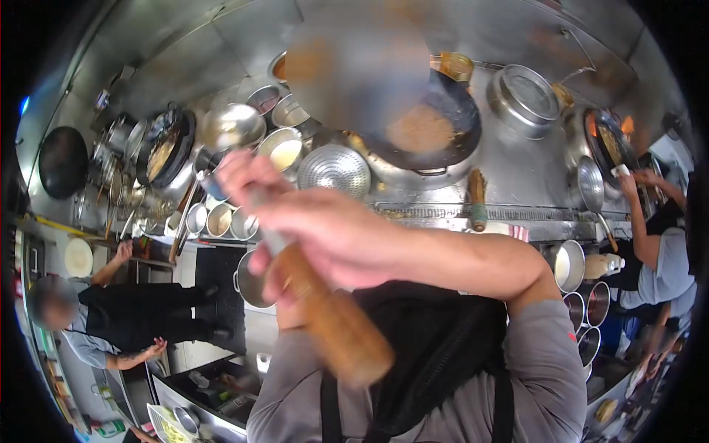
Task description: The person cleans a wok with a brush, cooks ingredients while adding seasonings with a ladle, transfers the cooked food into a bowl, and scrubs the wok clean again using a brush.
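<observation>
My right hand reaches across in front of me, fingers closed around a tool with a thick wooden handle and a grey metal shaft. The handle tilts down to the right, its butt end blurred and close to my chest. My left hand overlaps the right, mostly hidden, and appears closed on the same handle. More fingers show around the shaft at the upper left; whose hand they belong to is unclear. The tool's far end cannot be made out. Beyond stands a large black wok with brown food.
A perforated strainer, a pot of pale yellow liquid and several steel bowls stand left of the wok. A wooden-handled brush lies at the stove's front. One person is at the left, another by a flaming wok.
</observation>
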### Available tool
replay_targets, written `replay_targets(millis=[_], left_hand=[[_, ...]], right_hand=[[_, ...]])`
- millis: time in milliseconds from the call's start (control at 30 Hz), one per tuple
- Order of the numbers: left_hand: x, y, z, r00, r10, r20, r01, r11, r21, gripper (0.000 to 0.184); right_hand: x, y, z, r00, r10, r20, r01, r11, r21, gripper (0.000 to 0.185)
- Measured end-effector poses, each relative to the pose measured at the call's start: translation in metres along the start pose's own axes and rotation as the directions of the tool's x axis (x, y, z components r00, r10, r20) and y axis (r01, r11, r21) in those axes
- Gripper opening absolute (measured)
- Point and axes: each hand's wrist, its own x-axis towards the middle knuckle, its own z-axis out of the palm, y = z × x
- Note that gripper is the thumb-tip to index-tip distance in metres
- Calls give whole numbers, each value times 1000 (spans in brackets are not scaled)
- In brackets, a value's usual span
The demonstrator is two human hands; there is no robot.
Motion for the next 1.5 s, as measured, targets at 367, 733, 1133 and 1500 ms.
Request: replay_targets(millis=[367,733,1133,1500], left_hand=[[-234,-30,16,469,-135,873,140,987,78,55],[-240,-59,13,217,-287,933,498,855,146,31],[-213,-94,-15,262,-621,739,732,627,267,20],[-201,-84,14,293,-474,830,675,717,171,17]], right_hand=[[-149,-42,-341,540,-651,-533,-463,299,-834,46],[-139,-44,-316,521,-273,-809,-137,908,-395,20],[-113,-48,-331,857,-160,-489,428,750,505,35],[-140,-51,-385,498,-753,-431,-656,-2,-755,58]])
